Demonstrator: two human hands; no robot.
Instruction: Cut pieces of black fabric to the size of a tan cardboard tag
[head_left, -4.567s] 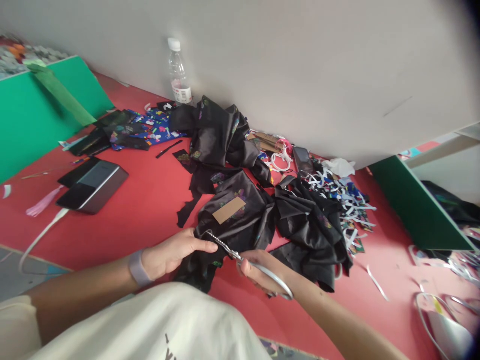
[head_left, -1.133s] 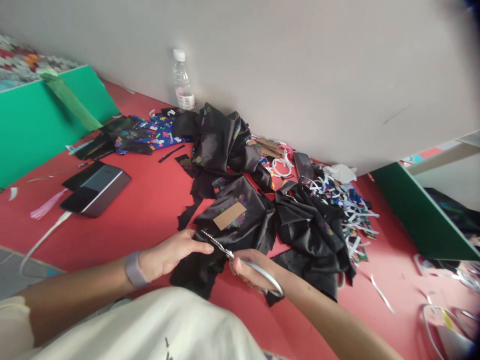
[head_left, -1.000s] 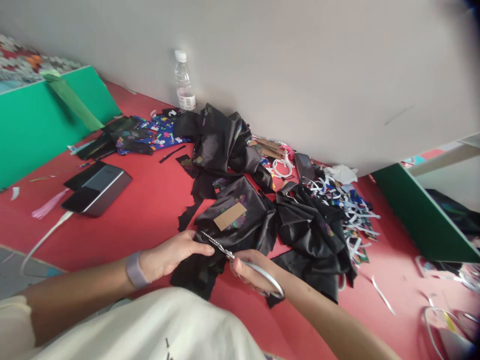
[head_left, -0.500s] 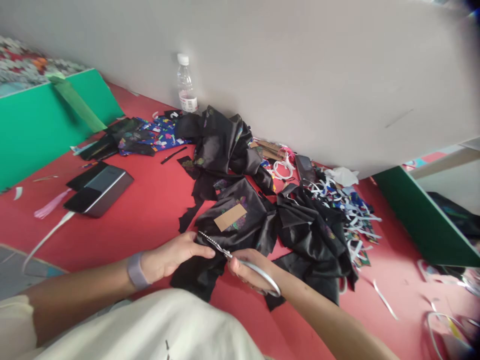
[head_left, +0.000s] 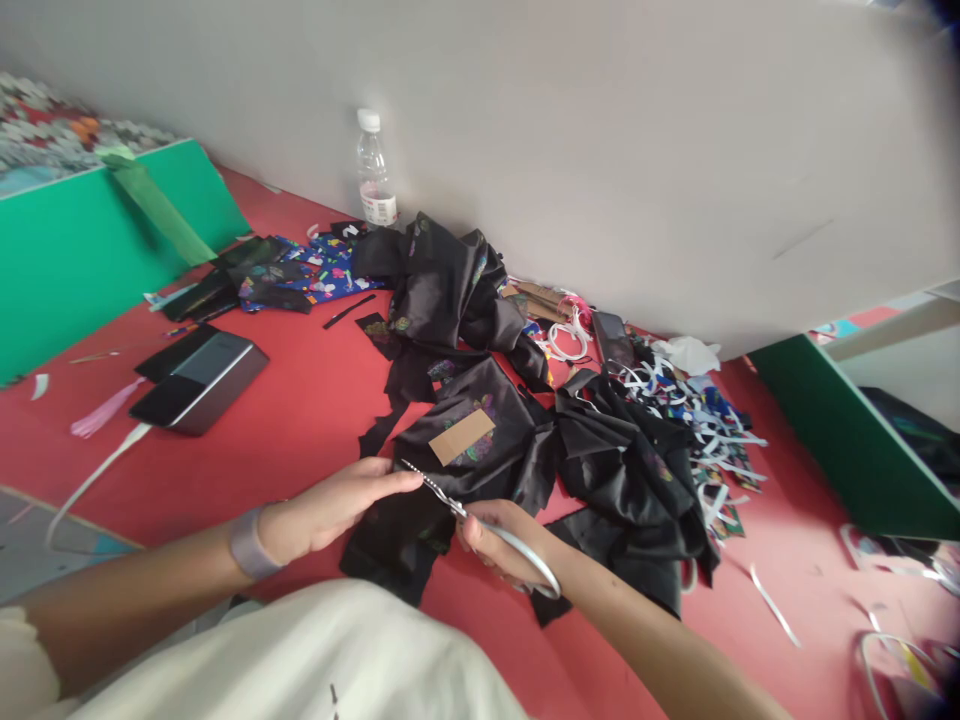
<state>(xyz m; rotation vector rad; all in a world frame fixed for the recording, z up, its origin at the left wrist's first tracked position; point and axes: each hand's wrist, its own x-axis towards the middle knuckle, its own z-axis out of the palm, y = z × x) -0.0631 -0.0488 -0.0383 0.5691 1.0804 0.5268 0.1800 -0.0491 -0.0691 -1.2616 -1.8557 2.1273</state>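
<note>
Head view: your right hand [head_left: 499, 540] gripped the scissors [head_left: 455, 508], blades at the black fabric [head_left: 517, 430] on the red table [head_left: 307, 390]; your left hand [head_left: 337, 510] touched that fabric, whether pinching I couldn't tell.

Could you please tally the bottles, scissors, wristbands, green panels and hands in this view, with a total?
Bottle: 1
Scissors: 1
Wristband: 1
Green panels: 2 (bright panel, dark panel)
Hands: 2 (left hand, right hand)
Total: 7
</note>
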